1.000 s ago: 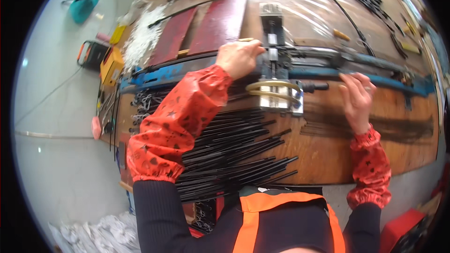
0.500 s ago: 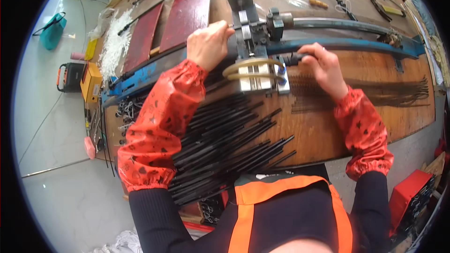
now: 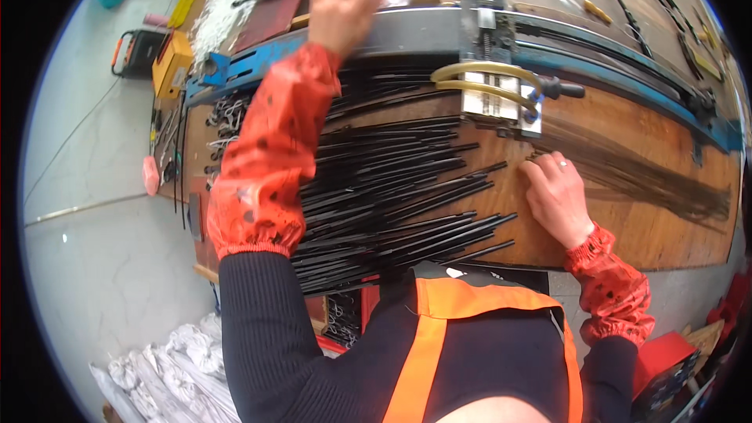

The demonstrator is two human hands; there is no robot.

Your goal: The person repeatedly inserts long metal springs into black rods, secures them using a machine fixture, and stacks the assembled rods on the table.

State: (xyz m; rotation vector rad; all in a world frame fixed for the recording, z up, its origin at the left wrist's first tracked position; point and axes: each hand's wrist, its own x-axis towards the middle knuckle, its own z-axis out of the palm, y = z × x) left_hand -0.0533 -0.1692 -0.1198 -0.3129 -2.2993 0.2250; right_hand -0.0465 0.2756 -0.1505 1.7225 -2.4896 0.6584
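Rods [image 3: 392,196] fan rightward; right hand [image 3: 558,197] flat, left hand [image 3: 341,12] curled, grip unclear.

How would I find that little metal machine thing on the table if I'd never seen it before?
Start at the wooden workbench and follow its long blue rail toward the middle. The silver metal block sits there, beyond the right hand. Only it has brass-coloured curved tubes and a black handle.
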